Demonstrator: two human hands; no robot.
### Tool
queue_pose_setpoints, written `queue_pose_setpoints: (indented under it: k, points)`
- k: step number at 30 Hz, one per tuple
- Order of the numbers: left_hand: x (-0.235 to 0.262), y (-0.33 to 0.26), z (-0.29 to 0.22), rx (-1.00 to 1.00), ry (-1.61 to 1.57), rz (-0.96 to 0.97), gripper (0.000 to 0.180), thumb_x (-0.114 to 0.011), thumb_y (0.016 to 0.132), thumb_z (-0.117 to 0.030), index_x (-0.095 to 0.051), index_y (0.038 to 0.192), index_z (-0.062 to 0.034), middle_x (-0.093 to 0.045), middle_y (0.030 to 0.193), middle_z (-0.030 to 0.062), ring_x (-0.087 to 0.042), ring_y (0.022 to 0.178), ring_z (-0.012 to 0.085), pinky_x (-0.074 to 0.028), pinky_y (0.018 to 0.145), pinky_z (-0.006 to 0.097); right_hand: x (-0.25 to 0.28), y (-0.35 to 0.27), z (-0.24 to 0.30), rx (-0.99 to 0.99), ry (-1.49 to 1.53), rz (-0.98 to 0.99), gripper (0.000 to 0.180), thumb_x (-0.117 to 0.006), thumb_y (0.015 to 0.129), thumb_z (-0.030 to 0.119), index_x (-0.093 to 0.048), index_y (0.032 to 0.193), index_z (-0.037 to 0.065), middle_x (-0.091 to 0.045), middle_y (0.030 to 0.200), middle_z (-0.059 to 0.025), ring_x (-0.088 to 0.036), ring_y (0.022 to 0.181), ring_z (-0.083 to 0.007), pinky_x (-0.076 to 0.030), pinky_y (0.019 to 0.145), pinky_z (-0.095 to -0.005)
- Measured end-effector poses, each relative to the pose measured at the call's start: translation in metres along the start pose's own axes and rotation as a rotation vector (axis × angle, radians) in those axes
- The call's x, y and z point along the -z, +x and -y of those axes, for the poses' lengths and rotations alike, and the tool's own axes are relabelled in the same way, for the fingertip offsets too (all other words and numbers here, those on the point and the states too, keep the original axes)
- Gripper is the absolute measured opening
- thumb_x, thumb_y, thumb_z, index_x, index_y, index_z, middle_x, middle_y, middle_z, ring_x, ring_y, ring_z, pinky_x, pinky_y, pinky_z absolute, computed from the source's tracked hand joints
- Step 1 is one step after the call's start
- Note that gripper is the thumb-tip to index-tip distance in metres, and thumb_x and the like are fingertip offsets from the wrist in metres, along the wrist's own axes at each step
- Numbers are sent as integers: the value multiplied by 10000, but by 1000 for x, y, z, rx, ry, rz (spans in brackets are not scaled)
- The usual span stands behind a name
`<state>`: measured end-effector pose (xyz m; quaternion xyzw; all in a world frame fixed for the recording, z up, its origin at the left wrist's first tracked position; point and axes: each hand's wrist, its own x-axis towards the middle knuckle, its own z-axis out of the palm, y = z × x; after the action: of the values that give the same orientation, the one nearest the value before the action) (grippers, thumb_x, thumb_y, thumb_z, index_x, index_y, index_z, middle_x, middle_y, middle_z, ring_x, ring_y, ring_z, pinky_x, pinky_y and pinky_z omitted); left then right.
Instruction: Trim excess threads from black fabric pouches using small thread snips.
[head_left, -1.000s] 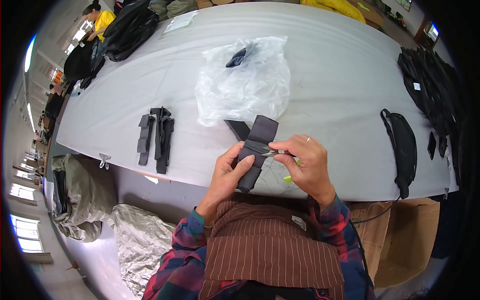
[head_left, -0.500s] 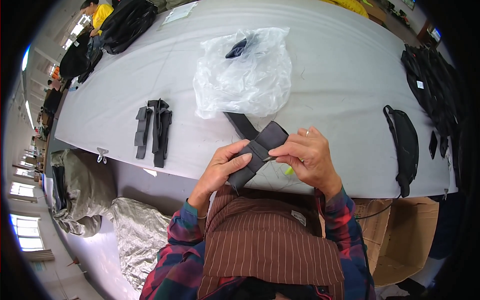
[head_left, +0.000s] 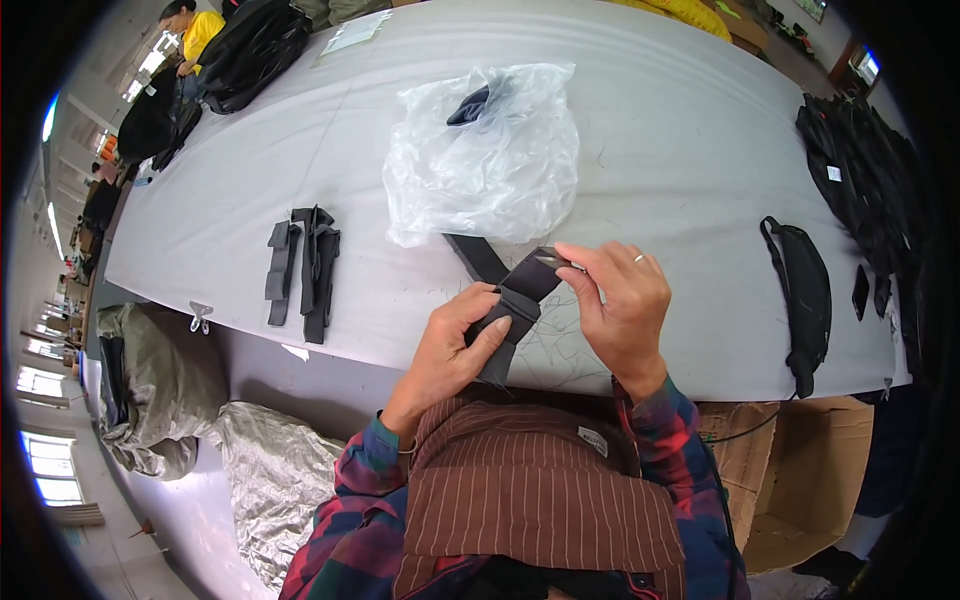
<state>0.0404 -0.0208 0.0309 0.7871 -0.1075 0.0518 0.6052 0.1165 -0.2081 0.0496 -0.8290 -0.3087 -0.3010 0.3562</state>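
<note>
Head view: left hand (head_left: 458,338) clamped on dark strap (head_left: 519,305); right hand (head_left: 622,297) clamped on metal tool (head_left: 551,262), strap's end.

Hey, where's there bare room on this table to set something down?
The widest open patch of grey table lies between the plastic bag and the black pouch on the right. A narrower one separates that bag from the dark straps on the left. It's crowded at the right edge, under heaped black goods, and around the left hand and right hand.
</note>
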Motion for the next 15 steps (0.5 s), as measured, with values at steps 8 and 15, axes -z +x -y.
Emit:
queue_pose_setpoints:
  k: [8,15]
  points:
    - [2,2,-8,-95,-99,-69,206,-550,903,-73,-602,1063,44,-545,1135,139,-531,1003,224,-412,875,292,2,4,-2,-29,110,-40,130,-691,772,93,-678,899,116,-601,712,-3,-524,609,-198,-379,579,-314]
    - [-4,5,-1,-38,-315,-147,255,-520,923,-81,-600,1130,45,-490,1273,119,-473,1155,213,-359,975,300,10,-13,8,-177,419,97,183,-712,746,66,-681,925,77,-601,701,-48,-525,603,-204,-418,565,-300]
